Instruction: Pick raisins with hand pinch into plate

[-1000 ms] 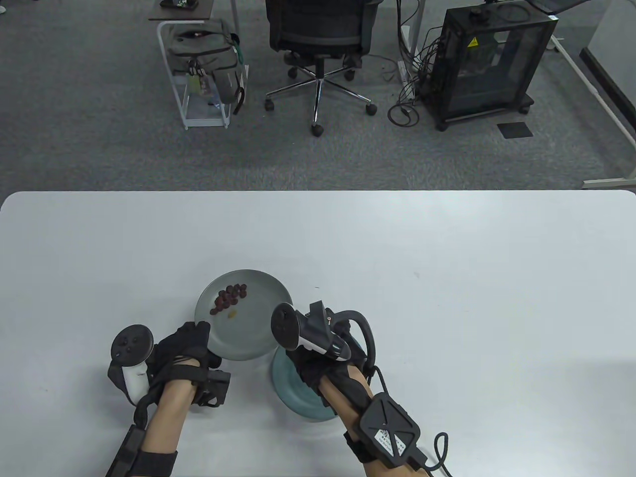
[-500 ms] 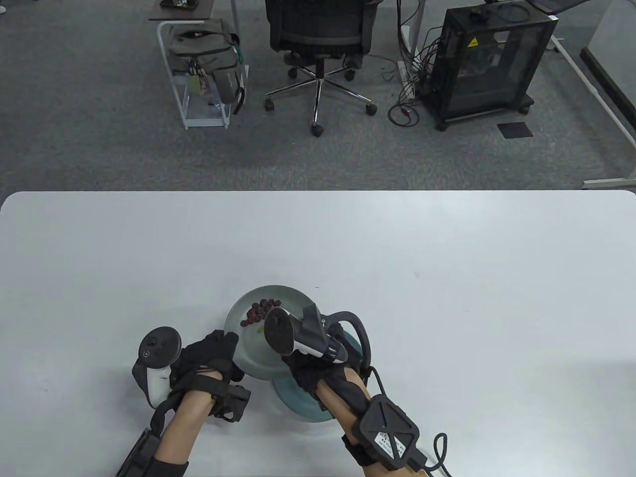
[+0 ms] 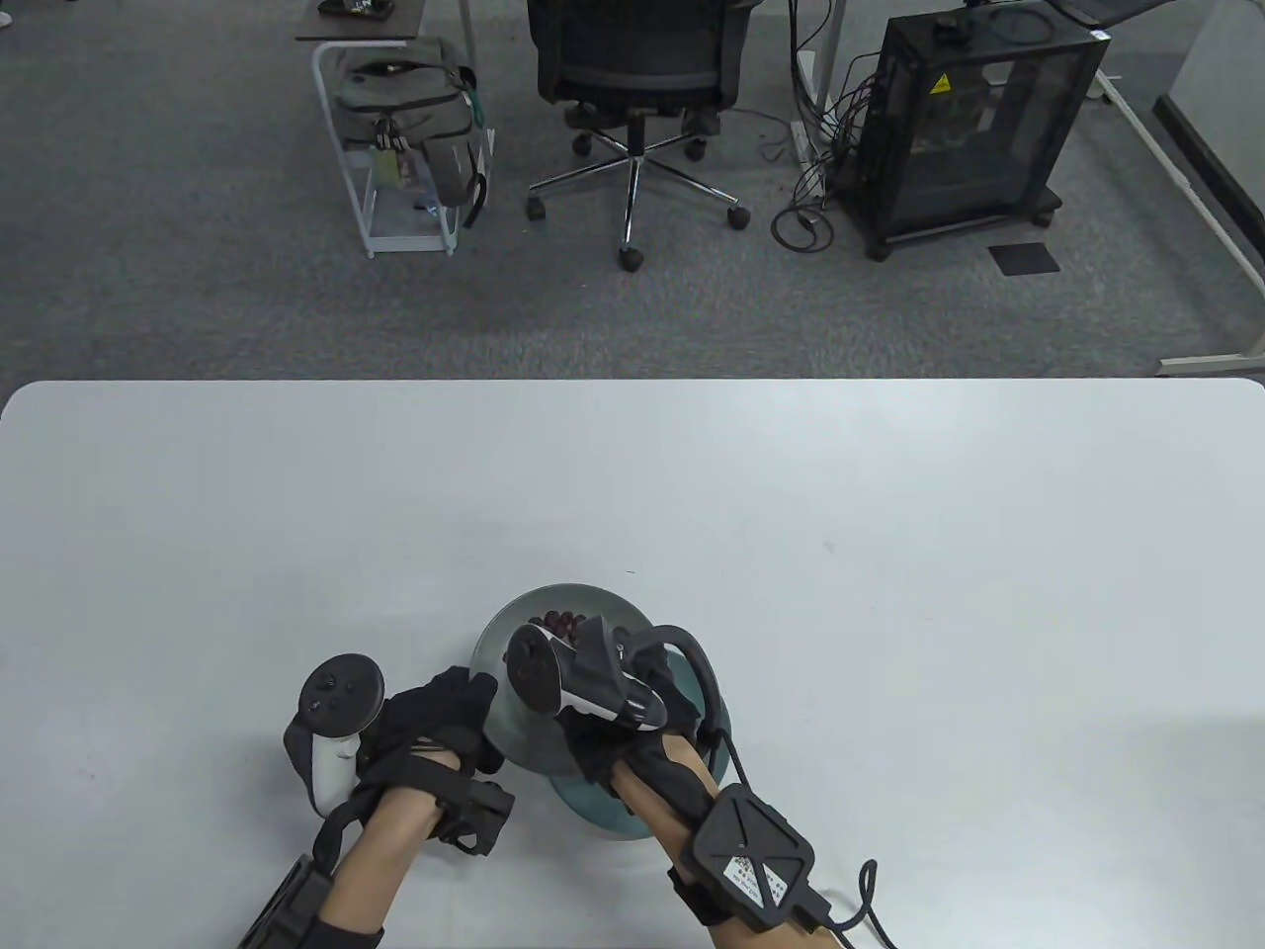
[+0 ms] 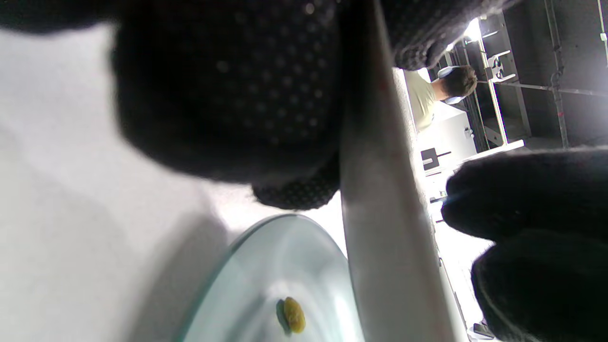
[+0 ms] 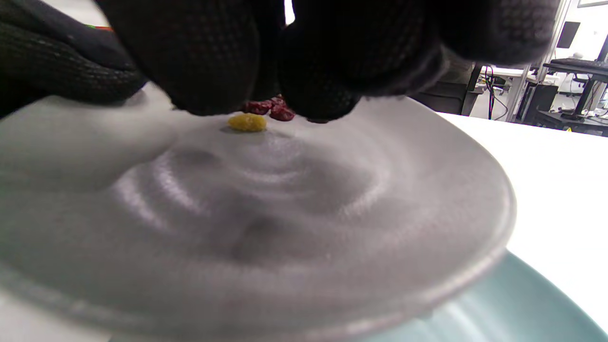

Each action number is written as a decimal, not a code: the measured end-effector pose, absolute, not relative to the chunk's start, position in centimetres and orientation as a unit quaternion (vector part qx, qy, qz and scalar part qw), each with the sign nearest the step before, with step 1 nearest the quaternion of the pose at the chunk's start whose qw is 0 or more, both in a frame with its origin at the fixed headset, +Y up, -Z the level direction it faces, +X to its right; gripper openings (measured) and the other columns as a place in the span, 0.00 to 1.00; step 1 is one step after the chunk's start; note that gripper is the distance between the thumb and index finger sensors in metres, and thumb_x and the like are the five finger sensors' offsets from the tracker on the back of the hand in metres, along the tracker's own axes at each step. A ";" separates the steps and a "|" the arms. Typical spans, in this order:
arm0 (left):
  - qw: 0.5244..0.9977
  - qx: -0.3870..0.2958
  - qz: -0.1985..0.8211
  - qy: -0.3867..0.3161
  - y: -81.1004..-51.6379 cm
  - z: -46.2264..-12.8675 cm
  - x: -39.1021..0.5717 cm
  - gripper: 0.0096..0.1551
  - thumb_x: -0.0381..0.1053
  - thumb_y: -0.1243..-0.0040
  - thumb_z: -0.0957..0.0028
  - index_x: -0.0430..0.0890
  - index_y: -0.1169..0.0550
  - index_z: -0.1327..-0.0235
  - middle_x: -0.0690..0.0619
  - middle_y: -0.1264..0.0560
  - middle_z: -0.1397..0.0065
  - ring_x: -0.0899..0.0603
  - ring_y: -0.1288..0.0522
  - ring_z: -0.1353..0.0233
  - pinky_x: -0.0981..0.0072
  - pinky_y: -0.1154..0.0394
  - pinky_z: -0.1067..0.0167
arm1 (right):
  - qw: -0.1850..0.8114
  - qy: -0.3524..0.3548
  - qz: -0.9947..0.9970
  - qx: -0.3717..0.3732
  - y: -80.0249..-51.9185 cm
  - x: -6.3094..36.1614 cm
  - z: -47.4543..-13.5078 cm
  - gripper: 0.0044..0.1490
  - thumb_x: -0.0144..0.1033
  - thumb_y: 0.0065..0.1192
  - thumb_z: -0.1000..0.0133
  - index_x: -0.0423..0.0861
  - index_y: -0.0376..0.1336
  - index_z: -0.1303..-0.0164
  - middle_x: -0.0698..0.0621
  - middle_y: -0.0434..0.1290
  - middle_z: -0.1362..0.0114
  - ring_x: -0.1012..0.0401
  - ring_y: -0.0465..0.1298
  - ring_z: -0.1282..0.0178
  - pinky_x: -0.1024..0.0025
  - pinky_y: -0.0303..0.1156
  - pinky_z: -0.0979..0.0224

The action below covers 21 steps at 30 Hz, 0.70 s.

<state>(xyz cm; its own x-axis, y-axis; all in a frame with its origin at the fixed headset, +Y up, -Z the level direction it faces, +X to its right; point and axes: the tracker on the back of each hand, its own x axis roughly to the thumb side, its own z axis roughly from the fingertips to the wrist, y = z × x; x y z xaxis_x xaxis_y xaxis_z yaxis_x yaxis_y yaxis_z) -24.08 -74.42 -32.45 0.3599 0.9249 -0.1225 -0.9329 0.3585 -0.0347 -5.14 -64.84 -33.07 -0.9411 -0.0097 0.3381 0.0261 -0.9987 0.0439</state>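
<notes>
My left hand (image 3: 464, 697) grips the left rim of a grey plate (image 3: 539, 601) and holds it lifted over a teal plate (image 3: 593, 811). In the left wrist view the grey rim (image 4: 380, 213) runs edge-on between my thumb and fingers. Dark red raisins (image 3: 563, 623) lie at the grey plate's far side, with one yellow raisin (image 5: 247, 122) beside them. Another yellow raisin (image 4: 294, 314) lies on the teal plate (image 4: 266, 266). My right hand (image 5: 280, 102) hovers just above the raisins (image 5: 270, 110), fingertips pressed together; nothing shows between them.
The white table (image 3: 889, 593) carries both plates near its front edge. An office chair (image 3: 632, 89), a rack with a bag (image 3: 405, 129) and a black cabinet (image 3: 969, 119) stand on the floor beyond the far edge.
My left hand has carried the grey plate rightward and over the teal plate. My right hand has shifted slightly left and now sits above the grey plate.
</notes>
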 end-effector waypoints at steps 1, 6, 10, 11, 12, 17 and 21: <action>0.823 -0.050 0.564 0.040 -74.4 -32.4 -24.0 0.29 0.48 0.38 0.47 0.24 0.23 0.50 0.40 0.07 0.61 0.44 0.11 0.78 0.55 0.19 0.76 | 0.010 -0.025 -0.985 -0.171 -64.9 -5.2 -33.1 0.33 0.46 0.78 0.51 0.53 0.70 0.34 0.47 0.82 0.44 0.53 0.81 0.55 0.57 0.78 0.49; 0.826 -0.052 0.559 0.035 -74.4 -32.3 -23.7 0.29 0.48 0.38 0.48 0.24 0.22 0.50 0.40 0.07 0.61 0.44 0.11 0.78 0.55 0.19 0.77 | 0.005 -0.017 -0.986 -0.166 -65.3 -5.1 -33.4 0.32 0.46 0.78 0.51 0.53 0.71 0.36 0.47 0.82 0.45 0.54 0.81 0.56 0.57 0.78 0.50; 0.828 -0.055 0.557 0.031 -74.4 -32.2 -23.4 0.29 0.48 0.38 0.48 0.24 0.22 0.50 0.40 0.07 0.61 0.45 0.11 0.78 0.55 0.19 0.77 | 0.007 -0.013 -0.986 -0.164 -65.3 -5.1 -33.5 0.31 0.45 0.79 0.51 0.53 0.72 0.37 0.47 0.82 0.46 0.54 0.81 0.57 0.57 0.79 0.50; 0.829 -0.056 0.556 0.030 -74.5 -32.2 -23.4 0.29 0.48 0.38 0.48 0.24 0.23 0.50 0.40 0.07 0.61 0.45 0.11 0.78 0.55 0.19 0.77 | 0.007 -0.013 -0.986 -0.164 -65.4 -5.1 -33.5 0.31 0.45 0.79 0.51 0.53 0.72 0.37 0.48 0.82 0.45 0.54 0.81 0.57 0.57 0.78 0.50; 0.828 -0.058 0.556 0.030 -74.5 -32.2 -23.3 0.29 0.48 0.38 0.48 0.24 0.22 0.50 0.40 0.07 0.61 0.45 0.11 0.78 0.55 0.19 0.77 | 0.009 -0.012 -0.987 -0.163 -65.5 -5.1 -33.5 0.31 0.45 0.79 0.51 0.53 0.72 0.36 0.47 0.82 0.45 0.54 0.81 0.56 0.57 0.78 0.50; 0.830 -0.060 0.554 0.028 -74.5 -32.2 -23.2 0.29 0.48 0.38 0.48 0.24 0.22 0.51 0.40 0.07 0.61 0.44 0.11 0.78 0.55 0.19 0.77 | 0.009 -0.021 -0.986 -0.164 -65.6 -5.2 -33.5 0.31 0.45 0.79 0.51 0.52 0.72 0.37 0.47 0.82 0.46 0.54 0.81 0.57 0.57 0.78 0.50; 0.831 -0.062 0.552 0.028 -74.6 -32.1 -23.1 0.29 0.48 0.38 0.48 0.24 0.22 0.51 0.40 0.07 0.61 0.44 0.11 0.78 0.55 0.19 0.77 | 0.016 -0.023 -0.987 -0.160 -65.8 -5.2 -33.6 0.31 0.45 0.79 0.51 0.52 0.72 0.37 0.47 0.82 0.45 0.54 0.81 0.56 0.57 0.78 0.50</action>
<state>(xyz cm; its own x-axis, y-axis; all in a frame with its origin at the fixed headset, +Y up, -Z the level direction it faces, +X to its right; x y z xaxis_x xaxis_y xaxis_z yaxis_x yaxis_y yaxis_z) -23.07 -74.55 -32.14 0.3890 0.9142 -0.1138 -0.9210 0.3829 -0.0720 -5.22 -65.79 -33.60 -0.9481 -0.0248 0.3171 0.0393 -0.9985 0.0393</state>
